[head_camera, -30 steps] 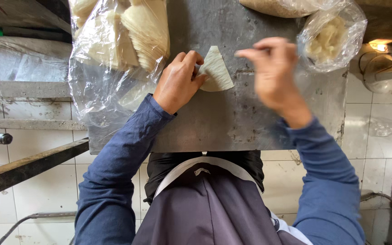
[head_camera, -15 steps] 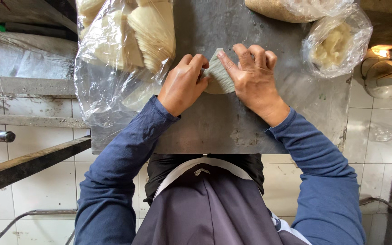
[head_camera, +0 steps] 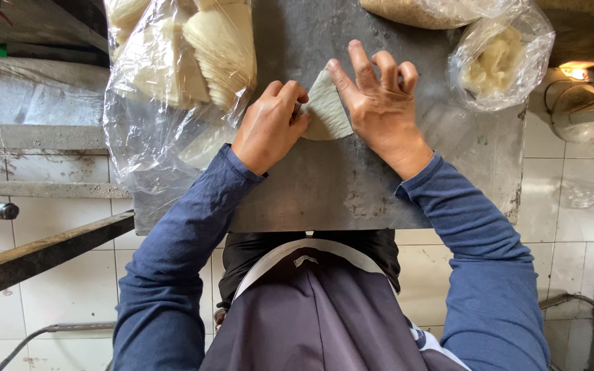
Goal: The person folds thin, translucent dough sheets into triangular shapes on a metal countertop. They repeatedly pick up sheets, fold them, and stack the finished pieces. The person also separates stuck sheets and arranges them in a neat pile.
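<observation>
On the grey metal table (head_camera: 311, 192), a pale folded wrapper (head_camera: 326, 110) is pinched at its left edge by the left hand (head_camera: 269, 127) and pressed flat under the open right hand (head_camera: 379, 103), lying between both.

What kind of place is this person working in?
Probably a small food-preparation kitchen or workshop. Both hands, left hand and right hand, press a pale wedge of dough sheet on a worn metal table. Plastic bags of stacked wrappers lie alongside, and the walls are white tile.
</observation>
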